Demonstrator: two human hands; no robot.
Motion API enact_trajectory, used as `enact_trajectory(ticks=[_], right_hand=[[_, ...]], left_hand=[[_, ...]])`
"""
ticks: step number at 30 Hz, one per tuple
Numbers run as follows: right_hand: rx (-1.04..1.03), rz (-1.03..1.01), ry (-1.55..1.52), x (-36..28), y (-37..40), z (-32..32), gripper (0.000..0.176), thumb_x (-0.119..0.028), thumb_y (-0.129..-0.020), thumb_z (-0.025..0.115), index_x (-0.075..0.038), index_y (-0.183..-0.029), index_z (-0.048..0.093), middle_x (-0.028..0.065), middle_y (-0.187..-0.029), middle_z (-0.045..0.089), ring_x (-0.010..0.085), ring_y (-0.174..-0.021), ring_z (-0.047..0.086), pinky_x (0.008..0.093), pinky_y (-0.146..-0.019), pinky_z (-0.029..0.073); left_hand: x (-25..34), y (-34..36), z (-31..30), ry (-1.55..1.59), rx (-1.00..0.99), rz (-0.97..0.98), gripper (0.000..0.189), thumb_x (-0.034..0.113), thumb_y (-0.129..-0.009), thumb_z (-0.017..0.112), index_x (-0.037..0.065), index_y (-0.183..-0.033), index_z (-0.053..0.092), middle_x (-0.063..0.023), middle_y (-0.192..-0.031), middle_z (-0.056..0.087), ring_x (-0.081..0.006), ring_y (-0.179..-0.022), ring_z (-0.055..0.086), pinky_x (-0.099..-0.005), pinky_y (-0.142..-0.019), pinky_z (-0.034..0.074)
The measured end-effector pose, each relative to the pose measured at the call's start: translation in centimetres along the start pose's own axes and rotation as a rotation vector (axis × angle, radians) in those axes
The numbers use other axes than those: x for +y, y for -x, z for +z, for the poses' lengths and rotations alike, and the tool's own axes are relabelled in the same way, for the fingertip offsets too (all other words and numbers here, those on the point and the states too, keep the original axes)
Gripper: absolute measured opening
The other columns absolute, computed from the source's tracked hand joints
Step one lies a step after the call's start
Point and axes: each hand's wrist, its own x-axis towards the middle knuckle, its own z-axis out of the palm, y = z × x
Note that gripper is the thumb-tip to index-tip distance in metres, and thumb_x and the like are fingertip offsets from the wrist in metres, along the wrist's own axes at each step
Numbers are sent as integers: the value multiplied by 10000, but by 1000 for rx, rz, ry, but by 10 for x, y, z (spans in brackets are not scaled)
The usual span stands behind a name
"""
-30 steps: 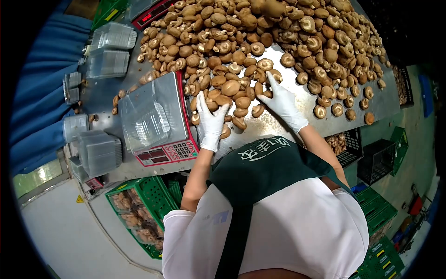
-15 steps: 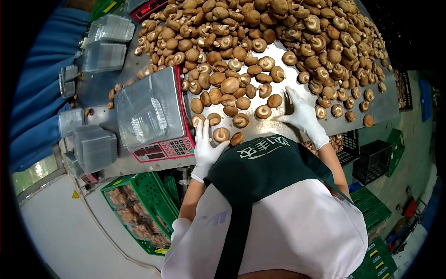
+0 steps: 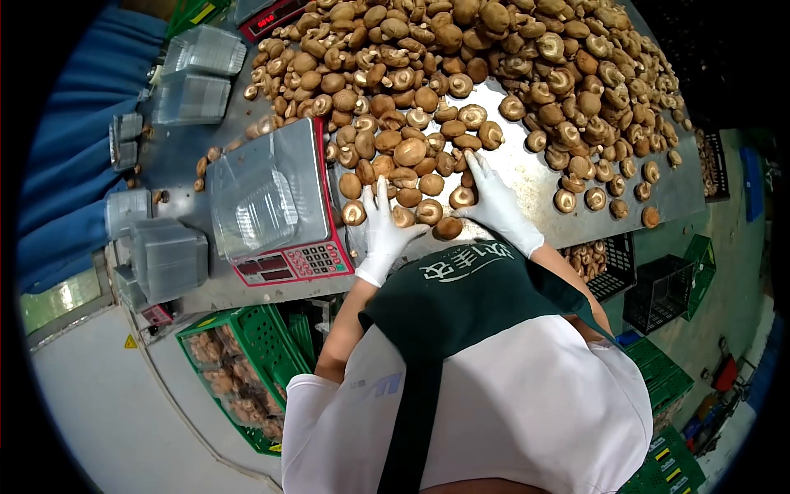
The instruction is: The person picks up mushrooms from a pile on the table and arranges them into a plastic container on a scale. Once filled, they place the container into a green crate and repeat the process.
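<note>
Both hands wear white gloves. My left hand (image 3: 386, 231) lies on the metal table just right of the scale, its fingers apart and touching the near edge of a group of loose mushrooms (image 3: 409, 151). On the other side of that group is my right hand (image 3: 499, 201), fingers spread, its inner side against a stem-up mushroom (image 3: 462, 197). Between the hands lie several mushrooms, among them a brown cap (image 3: 448, 228) close to the apron. A clear plastic tray (image 3: 267, 210) rests on the scale (image 3: 309, 262).
A large mushroom heap (image 3: 576, 74) covers the far side of the metal table (image 3: 527, 226). Stacked clear trays (image 3: 169, 255) stand at the left. Below the table edge are a green crate (image 3: 276, 350) with packed mushrooms and black crates (image 3: 658, 292).
My right hand has moved left, and the mushrooms near it have shifted left with it. My left hand has moved slightly right and up, its fingers now at the group's edge.
</note>
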Motion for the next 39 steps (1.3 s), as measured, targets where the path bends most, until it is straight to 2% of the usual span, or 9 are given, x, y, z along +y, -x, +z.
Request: enact_trajectory(ticks=[4,6,10,14,20,23,30,34,39], right_hand=[[74,-37,-187,13,-22,13,1160,-337,-533,871,-148,-1472,218,202,-1440,340,356,-1259,440,378,-998,419],[70,-65,-263,20,-25,7,1110,-286,-544,872,-148,-1462,263,200,-1413,397,322,-1258,457,362,-1013,407],[-150,-57,-439,13,-22,-11,1032,-194,-561,867,-144,-1439,327,177,-1369,472,269,-1240,484,329,-1031,393],[-256,-109,-321,12,-10,-8,1061,-299,-560,863,-179,-1446,293,136,-1450,377,324,-1265,450,352,-1043,380],[-193,7,-84,8,26,-15,1135,-271,-524,875,-111,-1456,246,210,-1440,351,370,-1236,462,374,-1005,420],[-125,28,-6,13,38,-1,1187,-301,-538,864,-91,-1470,158,265,-1479,209,425,-1190,475,418,-908,484],[-123,103,-77,3,15,6,1212,-281,-517,871,-81,-1471,152,259,-1501,153,424,-1224,449,395,-946,460],[-100,60,-76,0,2,13,1205,-297,-519,873,-80,-1469,164,258,-1507,131,419,-1219,456,392,-943,463],[-104,8,-86,4,0,12,1200,-306,-534,871,-87,-1472,155,256,-1504,151,417,-1219,457,385,-956,456]], left_hand=[[2,-11,3,125,53,-53,1233,282,-470,914,80,-1450,194,-252,-1353,284,-413,-1211,393,-426,-999,404],[-6,-11,3,189,18,83,1207,273,-492,911,77,-1449,202,-231,-1333,326,-391,-1217,394,-422,-999,402],[4,-14,-4,228,-157,41,1169,278,-532,896,103,-1459,205,-189,-1312,402,-355,-1203,445,-395,-982,424],[10,-12,-4,115,-189,157,1159,300,-543,884,101,-1460,204,-176,-1378,364,-345,-1255,422,-385,-1007,415],[7,7,-20,194,-275,45,1188,193,-531,879,87,-1471,160,-188,-1424,303,-349,-1313,346,-377,-1071,348],[-3,16,-15,127,-278,66,1214,225,-502,888,140,-1477,169,-201,-1431,278,-375,-1289,371,-391,-992,430],[11,-11,-4,-69,-214,60,1232,271,-474,897,182,-1474,184,-215,-1390,302,-413,-1235,406,-416,-929,464],[-3,-21,4,154,-165,30,1162,269,-488,894,148,-1449,253,-165,-1288,393,-335,-1186,461,-381,-938,463],[4,-17,-2,120,-198,121,1156,270,-493,893,132,-1447,255,-162,-1316,380,-327,-1224,434,-371,-984,436]])
